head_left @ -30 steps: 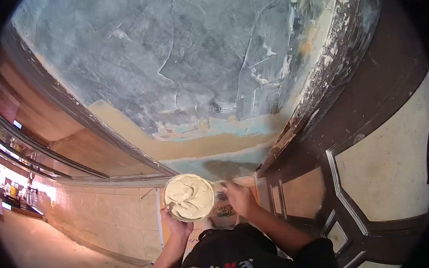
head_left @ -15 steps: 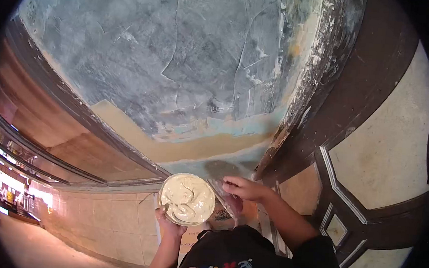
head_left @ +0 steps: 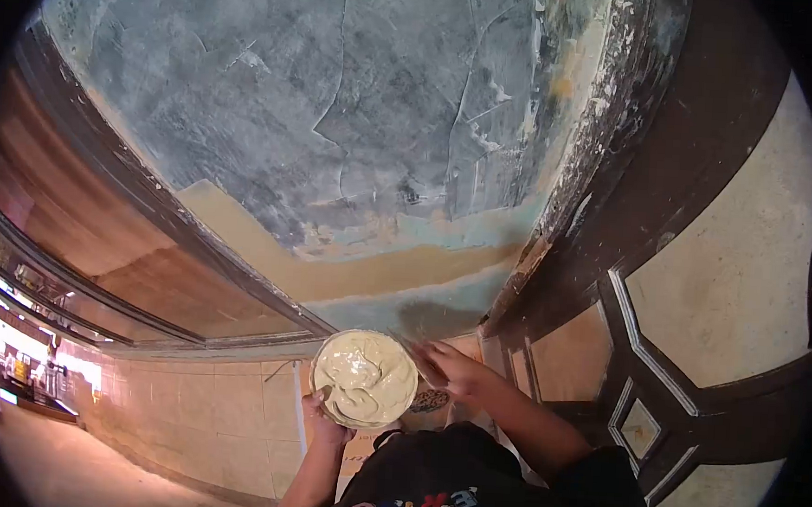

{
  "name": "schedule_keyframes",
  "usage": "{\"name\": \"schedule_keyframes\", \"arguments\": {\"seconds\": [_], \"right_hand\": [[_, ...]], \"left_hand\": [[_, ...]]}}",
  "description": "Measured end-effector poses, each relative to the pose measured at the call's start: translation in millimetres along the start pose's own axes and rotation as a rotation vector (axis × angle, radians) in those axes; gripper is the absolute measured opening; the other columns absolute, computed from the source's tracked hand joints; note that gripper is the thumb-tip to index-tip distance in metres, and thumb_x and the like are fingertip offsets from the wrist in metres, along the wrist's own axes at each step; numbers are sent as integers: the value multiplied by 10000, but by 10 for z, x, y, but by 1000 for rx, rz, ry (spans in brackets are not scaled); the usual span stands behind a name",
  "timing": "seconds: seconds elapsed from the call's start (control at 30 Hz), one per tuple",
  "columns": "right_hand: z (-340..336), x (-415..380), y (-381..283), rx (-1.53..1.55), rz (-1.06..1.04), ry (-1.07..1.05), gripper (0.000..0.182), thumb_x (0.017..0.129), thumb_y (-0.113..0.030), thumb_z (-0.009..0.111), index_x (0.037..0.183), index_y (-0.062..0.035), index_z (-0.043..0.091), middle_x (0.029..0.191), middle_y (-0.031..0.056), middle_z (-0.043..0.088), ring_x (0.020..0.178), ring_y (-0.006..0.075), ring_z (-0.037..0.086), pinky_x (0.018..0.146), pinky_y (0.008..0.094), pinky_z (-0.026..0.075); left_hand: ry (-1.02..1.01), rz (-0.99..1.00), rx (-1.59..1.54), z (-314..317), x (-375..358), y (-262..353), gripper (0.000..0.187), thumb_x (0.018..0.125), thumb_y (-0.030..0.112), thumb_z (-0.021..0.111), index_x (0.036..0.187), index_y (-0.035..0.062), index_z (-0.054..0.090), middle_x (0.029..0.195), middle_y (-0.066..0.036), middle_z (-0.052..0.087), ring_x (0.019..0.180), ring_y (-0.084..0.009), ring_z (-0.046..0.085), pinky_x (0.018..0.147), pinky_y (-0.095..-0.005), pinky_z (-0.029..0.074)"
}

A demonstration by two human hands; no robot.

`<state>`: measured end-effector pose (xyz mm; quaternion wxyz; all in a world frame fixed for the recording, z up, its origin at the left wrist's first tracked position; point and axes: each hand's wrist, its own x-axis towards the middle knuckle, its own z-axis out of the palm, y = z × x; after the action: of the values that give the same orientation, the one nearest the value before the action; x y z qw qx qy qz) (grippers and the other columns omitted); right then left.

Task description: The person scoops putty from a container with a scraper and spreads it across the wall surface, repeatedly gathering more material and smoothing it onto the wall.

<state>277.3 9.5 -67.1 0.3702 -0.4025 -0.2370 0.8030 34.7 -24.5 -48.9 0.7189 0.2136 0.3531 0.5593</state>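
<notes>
A round tub (head_left: 318, 364) filled with creamy pale-yellow putty (head_left: 366, 372) is in front of my torso. My left hand (head_left: 326, 421) is closed on its lower left side, thumb over the rim and the other fingers hidden beneath. My right hand (head_left: 454, 373) is at the tub's right rim, its fingers closed on what looks like a thin, flat putty knife (head_left: 425, 364); its outline is blurred. Ahead stands a wall panel (head_left: 387, 113) covered in patchy grey-blue plaster, with a tan band (head_left: 367, 279) low on it.
Dark wooden trim (head_left: 193, 240) borders the panel on the left, and a flaking post (head_left: 584, 162) on the right. A dark door with pale panels (head_left: 731, 264) stands at the right. Printed cardboard (head_left: 357, 450) lies below the tub. Tiled wall (head_left: 201, 418) runs along the lower left.
My right hand has moved lower, closer to the tub's rim, and the tool has turned toward the tub. The tub in my left hand has shifted slightly right.
</notes>
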Motion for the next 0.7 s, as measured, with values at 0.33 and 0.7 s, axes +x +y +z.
{"name": "schedule_keyframes", "arguments": {"seconds": [0.33, 0.7], "right_hand": [[-303, 326, -109, 126, -275, 385, 239, 963, -323, 473, 1117, -144, 513, 875, -14, 541, 554, 58, 465, 421, 205, 323], [-179, -514, -562, -388, -810, 280, 228, 931, -183, 540, 1087, -51, 440, 890, 60, 549, 717, 120, 595, 588, 260, 492]], "left_hand": [[91, -90, -182, 185, -31, 10, 688, 749, 424, 450, 1308, 25, 411, 1246, -157, 527, 1114, -317, 539, 946, -436, 455], [126, 74, -136, 226, -57, 227, 701, 753, 450, 466, 1313, 36, 391, 1277, -142, 494, 1140, -309, 511, 968, -420, 428]]}}
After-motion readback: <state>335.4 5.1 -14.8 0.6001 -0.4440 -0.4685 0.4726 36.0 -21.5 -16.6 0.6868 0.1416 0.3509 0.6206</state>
